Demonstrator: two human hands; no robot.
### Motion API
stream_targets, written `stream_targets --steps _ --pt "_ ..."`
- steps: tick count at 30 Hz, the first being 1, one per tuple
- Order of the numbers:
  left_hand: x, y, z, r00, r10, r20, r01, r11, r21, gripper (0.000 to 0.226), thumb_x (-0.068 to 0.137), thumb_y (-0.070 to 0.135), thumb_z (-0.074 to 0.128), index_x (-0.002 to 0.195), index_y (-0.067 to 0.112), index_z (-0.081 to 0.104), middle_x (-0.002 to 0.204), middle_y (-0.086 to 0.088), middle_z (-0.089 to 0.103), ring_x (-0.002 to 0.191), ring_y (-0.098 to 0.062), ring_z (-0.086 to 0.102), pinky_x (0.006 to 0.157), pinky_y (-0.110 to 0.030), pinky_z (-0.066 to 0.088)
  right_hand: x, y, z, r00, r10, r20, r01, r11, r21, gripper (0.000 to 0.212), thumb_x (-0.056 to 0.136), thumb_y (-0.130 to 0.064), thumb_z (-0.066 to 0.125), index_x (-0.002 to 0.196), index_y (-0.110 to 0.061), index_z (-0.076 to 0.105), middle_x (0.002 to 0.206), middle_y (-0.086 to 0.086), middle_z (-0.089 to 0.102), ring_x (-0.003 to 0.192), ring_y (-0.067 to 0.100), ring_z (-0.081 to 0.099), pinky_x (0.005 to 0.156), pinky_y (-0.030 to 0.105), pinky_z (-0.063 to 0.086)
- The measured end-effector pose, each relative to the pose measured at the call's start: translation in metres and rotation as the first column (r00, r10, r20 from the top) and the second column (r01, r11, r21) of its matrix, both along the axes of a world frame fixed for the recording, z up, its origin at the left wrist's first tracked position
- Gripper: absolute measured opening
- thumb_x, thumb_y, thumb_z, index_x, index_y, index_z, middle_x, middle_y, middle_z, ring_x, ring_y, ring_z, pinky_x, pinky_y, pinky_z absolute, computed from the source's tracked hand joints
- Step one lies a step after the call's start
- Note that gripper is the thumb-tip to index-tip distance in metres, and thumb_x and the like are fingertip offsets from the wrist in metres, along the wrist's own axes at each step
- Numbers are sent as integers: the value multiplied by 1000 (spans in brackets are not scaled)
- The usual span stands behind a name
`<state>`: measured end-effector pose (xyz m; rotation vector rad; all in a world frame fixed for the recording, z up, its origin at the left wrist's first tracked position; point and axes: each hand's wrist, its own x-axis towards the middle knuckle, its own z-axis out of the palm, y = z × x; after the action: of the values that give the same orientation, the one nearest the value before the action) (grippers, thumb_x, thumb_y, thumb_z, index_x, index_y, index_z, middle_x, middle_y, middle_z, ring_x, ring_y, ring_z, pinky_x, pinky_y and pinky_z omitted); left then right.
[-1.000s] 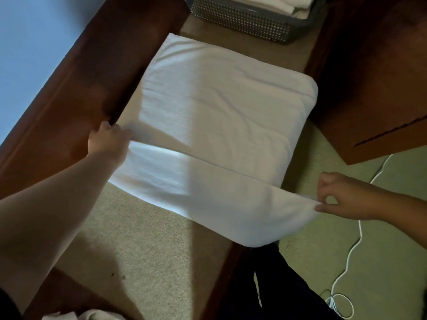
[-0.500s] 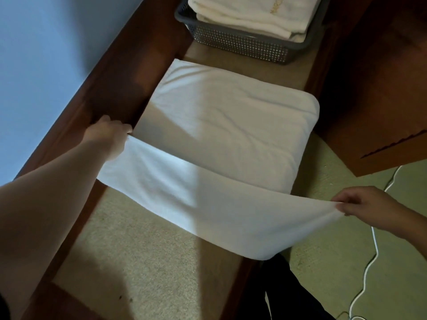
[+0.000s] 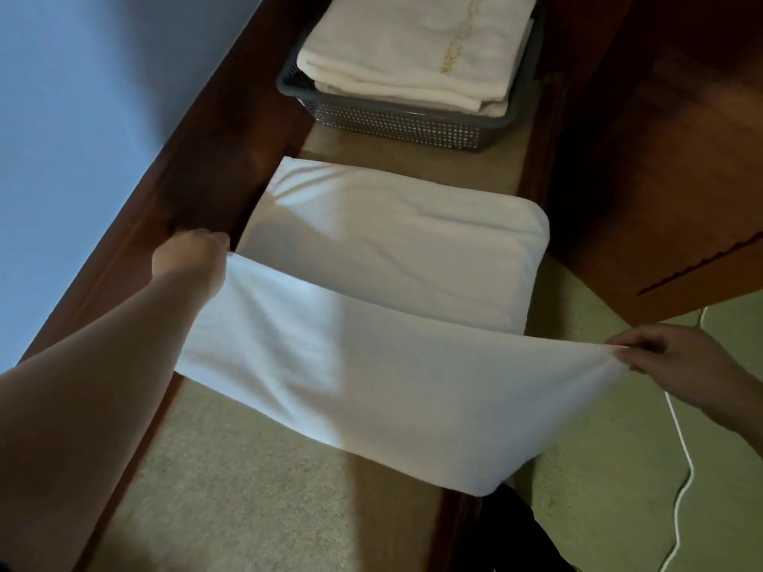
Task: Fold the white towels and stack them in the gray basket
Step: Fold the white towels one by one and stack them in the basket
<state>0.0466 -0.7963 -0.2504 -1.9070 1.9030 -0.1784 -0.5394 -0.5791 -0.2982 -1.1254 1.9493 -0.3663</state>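
White towel (image 3: pixel 371 324) lies half-folded on the tabletop (image 3: pixel 231 489) just short of the basket (image 3: pixel 396 121), its near edge lifted and stretched taut. The left hand (image 3: pixel 186 258) pinches the corner on the basket's left side; the right hand (image 3: pixel 677 361) pinches the opposite corner, out past the tabletop's edge. The grip on both is tight on cloth. Folded towels (image 3: pixel 417 47) already fill the basket, so some work is done; this towel likely needs at least this fold finished, then stacking.

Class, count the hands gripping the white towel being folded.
2: the left hand pinches the towel at its left corner, the right hand at its right corner.
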Motion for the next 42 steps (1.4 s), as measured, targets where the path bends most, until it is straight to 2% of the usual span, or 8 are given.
stream_targets --steps 7,12,16,20,23,29,36,42 --pt "-14 -3 -8 997 72 20 -72 997 18 36 93 9 57 127 19 64 121 -12 59 117 -39 58 83 -48 56 11 -11 7 989 -110 102 115 993 -41 31 95 -16 73 98 -47 74 110 -8 72 108 20 65 92 45 50" --pt "-73 12 -31 979 -141 -149 178 945 275 62 82 23 62 143 34 51 138 -3 48 130 -30 41 98 -44 51 73 -16 -2 968 248 42 -248 969 -2 44 95 -28 74 131 -48 59 140 -7 51 125 13 52 103 40 49" --pt "-110 28 -45 933 -150 -327 259 912 319 49 79 27 63 126 33 56 122 1 51 121 -26 45 98 -41 47 142 -38 -7 912 410 11 -407 907 -107 47 99 -29 66 145 -33 54 141 -12 47 127 10 48 106 32 45" --pt "-119 26 -48 927 -227 -298 329 874 357 40 81 32 61 121 32 57 118 5 52 119 -24 43 100 -41 42 174 -63 -13 839 510 -190 -510 859 48 51 103 -40 53 152 -28 42 142 -1 44 126 23 45 98 41 47" --pt "-117 21 -50 931 -230 -284 328 870 369 33 85 31 58 118 29 58 112 4 50 118 -25 42 97 -40 39 176 -75 -16 742 581 -334 -564 810 157 42 102 -44 51 141 -27 48 133 1 46 121 26 45 90 41 46" --pt "-100 7 -60 885 -291 -364 417 843 340 19 104 34 55 122 31 59 122 6 55 124 -24 39 99 -39 33 172 -95 -16 704 640 -307 -622 765 169 3 103 -35 51 104 -32 49 110 -6 48 108 22 47 87 40 39" --pt "-91 8 -63 850 -240 -469 389 886 252 10 106 36 56 115 34 59 110 12 64 114 -19 42 96 -38 32 159 -101 -20 837 546 -44 -523 820 234 16 99 -53 58 106 -40 51 99 -14 61 98 15 60 100 42 44" --pt "-84 -4 -59 883 -16 -469 210 907 364 15 99 56 56 93 67 47 109 8 55 113 -29 44 102 -49 42 151 -111 -20 798 540 -269 -516 842 157 40 103 -58 43 79 -27 46 90 -1 56 90 22 52 90 41 42"
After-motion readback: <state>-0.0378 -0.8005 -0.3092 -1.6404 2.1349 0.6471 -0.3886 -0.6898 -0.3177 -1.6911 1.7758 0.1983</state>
